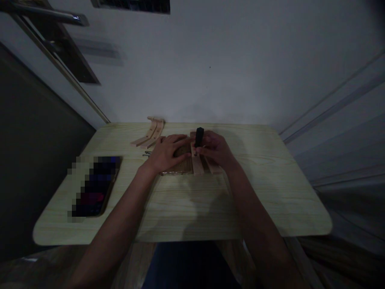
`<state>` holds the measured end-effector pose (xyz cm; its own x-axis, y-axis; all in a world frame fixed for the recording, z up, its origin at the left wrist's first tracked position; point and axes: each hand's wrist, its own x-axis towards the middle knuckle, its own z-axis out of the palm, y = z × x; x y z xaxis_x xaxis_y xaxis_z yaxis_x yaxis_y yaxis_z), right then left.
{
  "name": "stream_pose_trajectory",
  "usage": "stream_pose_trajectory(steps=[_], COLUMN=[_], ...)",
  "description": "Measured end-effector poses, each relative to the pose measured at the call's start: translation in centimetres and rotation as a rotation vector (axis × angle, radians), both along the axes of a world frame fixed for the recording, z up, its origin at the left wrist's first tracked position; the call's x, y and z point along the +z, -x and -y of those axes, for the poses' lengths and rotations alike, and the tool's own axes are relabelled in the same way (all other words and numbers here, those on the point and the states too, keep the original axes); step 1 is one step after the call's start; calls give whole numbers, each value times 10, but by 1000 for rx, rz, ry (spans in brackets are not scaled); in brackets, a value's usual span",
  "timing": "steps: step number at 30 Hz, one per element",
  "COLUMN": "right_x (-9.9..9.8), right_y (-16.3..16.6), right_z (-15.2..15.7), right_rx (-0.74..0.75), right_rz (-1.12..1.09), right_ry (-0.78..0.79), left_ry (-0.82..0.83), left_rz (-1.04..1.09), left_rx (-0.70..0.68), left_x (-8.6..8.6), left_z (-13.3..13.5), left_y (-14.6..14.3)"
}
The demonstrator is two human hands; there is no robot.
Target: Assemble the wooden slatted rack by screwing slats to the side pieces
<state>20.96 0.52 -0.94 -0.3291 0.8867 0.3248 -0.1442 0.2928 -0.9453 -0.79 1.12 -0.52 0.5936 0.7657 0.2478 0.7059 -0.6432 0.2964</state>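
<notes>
A small wooden assembly of slats (197,164) lies in the middle of a light wooden table (186,204). My left hand (168,151) rests flat on its left part, fingers stretched out and pressing down. My right hand (215,150) is closed round a black-handled tool (199,137) that stands upright with its tip on a slat. Two curved wooden pieces (149,135) lie side by side to the left behind the assembly. A few small dark screws (147,153) lie just left of my left hand.
A blurred-out phone (94,185) lies on the table's left side. A white wall stands right behind the table. A door with a metal handle (57,16) is at the upper left. The room is dim.
</notes>
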Motion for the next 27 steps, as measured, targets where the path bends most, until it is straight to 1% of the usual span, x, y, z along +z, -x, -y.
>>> stream_pose_trajectory(steps=[4, 10, 18, 22, 27], right_x=[0, 3, 1, 2, 2], right_y=[1, 2, 3, 3, 2], right_z=[0, 2, 1, 2, 2], right_rx=[-7, -15, -59, -94, -86], right_rz=[1, 57, 79, 90, 94], right_ry=[30, 26, 145, 145, 99], left_ry=[-6, -25, -14, -22, -11], left_rz=[6, -2, -8, -5, -7], left_rx=[3, 14, 17, 9, 16], left_x=[0, -2, 0, 0, 1], left_z=[0, -1, 0, 0, 0], left_y=[0, 1, 0, 0, 0])
